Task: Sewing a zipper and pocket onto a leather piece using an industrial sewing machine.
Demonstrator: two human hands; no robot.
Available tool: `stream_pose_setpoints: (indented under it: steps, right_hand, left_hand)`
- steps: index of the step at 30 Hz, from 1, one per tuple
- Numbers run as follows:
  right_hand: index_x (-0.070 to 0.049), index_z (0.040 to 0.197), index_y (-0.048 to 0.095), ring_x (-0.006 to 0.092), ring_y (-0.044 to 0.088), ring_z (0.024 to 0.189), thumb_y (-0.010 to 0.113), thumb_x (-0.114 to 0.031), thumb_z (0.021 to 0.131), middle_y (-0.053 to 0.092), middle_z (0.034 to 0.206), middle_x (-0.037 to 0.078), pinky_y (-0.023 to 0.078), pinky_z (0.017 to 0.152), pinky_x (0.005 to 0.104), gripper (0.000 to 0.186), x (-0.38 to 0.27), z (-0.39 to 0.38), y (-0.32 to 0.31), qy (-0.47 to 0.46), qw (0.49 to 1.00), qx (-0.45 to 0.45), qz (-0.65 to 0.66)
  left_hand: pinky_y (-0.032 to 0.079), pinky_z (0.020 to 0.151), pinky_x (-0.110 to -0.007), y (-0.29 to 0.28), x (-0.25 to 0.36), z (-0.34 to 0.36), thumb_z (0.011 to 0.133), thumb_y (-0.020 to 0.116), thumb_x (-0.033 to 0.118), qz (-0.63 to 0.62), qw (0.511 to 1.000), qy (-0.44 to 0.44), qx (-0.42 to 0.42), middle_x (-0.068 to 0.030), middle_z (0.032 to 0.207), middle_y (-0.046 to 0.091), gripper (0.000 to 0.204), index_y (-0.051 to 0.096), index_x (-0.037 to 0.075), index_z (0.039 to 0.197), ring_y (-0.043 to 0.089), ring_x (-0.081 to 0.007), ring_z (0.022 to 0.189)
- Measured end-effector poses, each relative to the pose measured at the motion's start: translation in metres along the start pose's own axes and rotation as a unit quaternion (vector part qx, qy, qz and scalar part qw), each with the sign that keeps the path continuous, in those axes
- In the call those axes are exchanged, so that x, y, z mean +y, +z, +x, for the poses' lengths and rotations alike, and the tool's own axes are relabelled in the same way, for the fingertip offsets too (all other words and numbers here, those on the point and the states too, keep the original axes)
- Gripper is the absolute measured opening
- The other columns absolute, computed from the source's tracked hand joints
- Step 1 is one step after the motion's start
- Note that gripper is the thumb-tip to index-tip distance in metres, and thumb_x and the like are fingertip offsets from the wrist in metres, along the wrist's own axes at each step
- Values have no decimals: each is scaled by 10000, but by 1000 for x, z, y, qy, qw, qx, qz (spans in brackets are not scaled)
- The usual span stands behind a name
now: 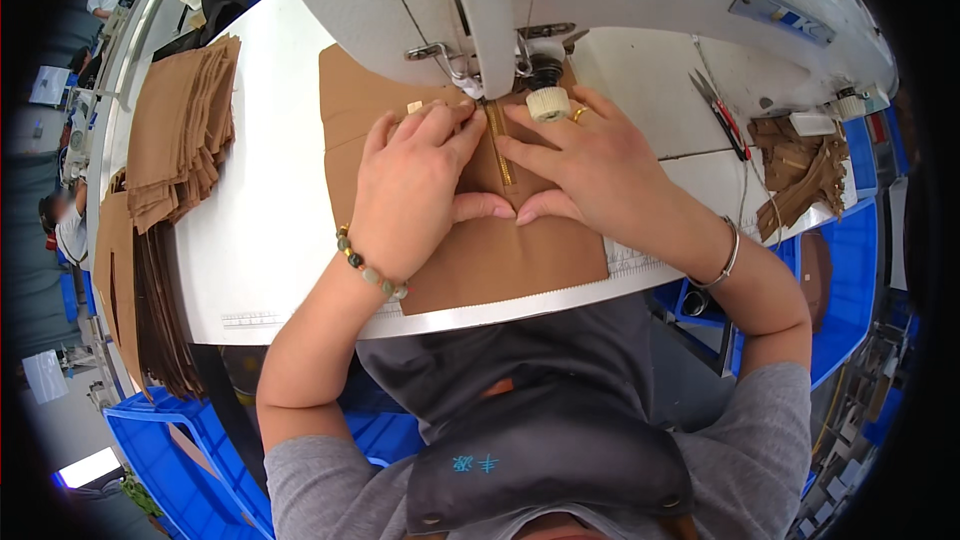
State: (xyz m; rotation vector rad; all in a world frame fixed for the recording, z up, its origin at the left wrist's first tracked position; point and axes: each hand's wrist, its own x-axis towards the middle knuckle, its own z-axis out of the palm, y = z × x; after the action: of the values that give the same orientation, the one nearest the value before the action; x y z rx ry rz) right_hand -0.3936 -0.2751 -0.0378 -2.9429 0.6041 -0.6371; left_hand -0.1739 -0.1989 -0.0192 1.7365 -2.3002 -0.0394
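A brown fabric panel (500, 265) lies under the presser foot of a white sewing machine (640, 0). A gold-toothed zipper (502, 155) runs along the panel, toward the needle area. My left hand (425, 160) grips the fabric left of the zipper, its bent fingertips close to the presser foot. On the other side, my right hand (590, 155) presses the fabric with fingers stretched apart, the index and middle fingertips beside the zipper. Both thumbs point inward and nearly meet over a crease below the zipper. The needle tip is hard to make out.
Brown fabric pieces (180, 130) are stacked at the table's left, with more hanging over its edge (160, 310). Red-handled scissors (722, 115) lie at the right beside brown scraps (800, 165). Blue crates (190, 460) stand below the white table (250, 270).
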Motion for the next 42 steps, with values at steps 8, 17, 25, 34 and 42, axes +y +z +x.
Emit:
stream_pose_setpoints:
  steps: [8, 17, 25, 34, 42]
  right_hand:
    - [-127, 1023, 750, 217, 677, 1054, 750, -330, 839, 697, 1122, 32, 444, 1107, 489, 274, -18, -17, -9, -15, 999, -7, 30]
    - [-87, 1086, 734, 208, 663, 1087, 771, -328, 816, 693, 1158, 50, 443, 1103, 493, 363, -19, -12, -12, -26, 1000, -12, 0]
    - [-86, 1114, 751, 202, 667, 1072, 784, -336, 820, 697, 1108, 46, 448, 1089, 463, 387, -6, 6, -4, -14, 999, -18, -44]
    - [-70, 1192, 723, 251, 666, 1085, 765, -308, 864, 715, 1050, 81, 466, 1074, 435, 407, 6, 12, 9, -11, 999, 12, -39]
    - [-73, 1265, 695, 280, 660, 1116, 743, -303, 896, 723, 1174, 116, 457, 1100, 458, 437, 5, 11, 9, 2, 1000, 2, -28]
  left_hand:
    - [532, 992, -441, 11, 28, -39, 786, 819, 309, -49, 995, 19, 85, -67, 1188, 735, 396, 780, 93, 1116, 680, -288, 1177]
    - [515, 1029, -457, 9, 24, -37, 791, 810, 384, -27, 997, 27, 72, -59, 1230, 729, 471, 768, 103, 1167, 668, -268, 1215]
    - [503, 1043, -467, 14, 4, -16, 812, 781, 436, -8, 997, 28, 76, -40, 1242, 726, 487, 768, 119, 1181, 662, -256, 1226]
    - [482, 1064, -482, 21, -9, -2, 845, 756, 432, 0, 994, 14, 105, -28, 1238, 723, 462, 768, 123, 1188, 648, -245, 1239]
    - [464, 1086, -483, 21, -9, -4, 849, 753, 418, 3, 995, 5, 100, -29, 1262, 710, 456, 766, 125, 1198, 633, -229, 1258]
